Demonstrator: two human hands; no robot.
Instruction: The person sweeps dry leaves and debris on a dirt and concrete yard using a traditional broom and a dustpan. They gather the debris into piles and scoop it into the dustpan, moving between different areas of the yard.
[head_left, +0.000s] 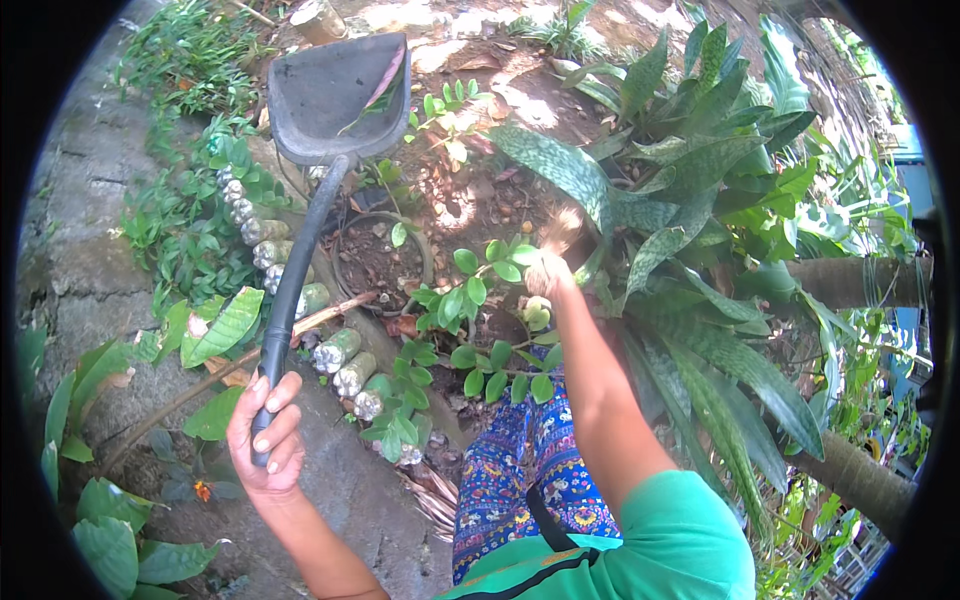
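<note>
My left hand is closed around the black handle of a long-handled dustpan, whose pan reaches to the upper left over the garden bed. One long green and purple leaf lies in the pan. My right hand is low over the soil at the centre, beside a snake plant's broad leaves. Its fingers are curled round a blurred, straw-coloured bristly bundle, perhaps a brush or a short broom. Small round-leaved stems spread just left of that hand.
A row of bottles edges the bed beside a concrete path. A round pot rim holds soil. A thin stick slants across the path's edge. Leafy plants stand left, and tree trunks cross at right.
</note>
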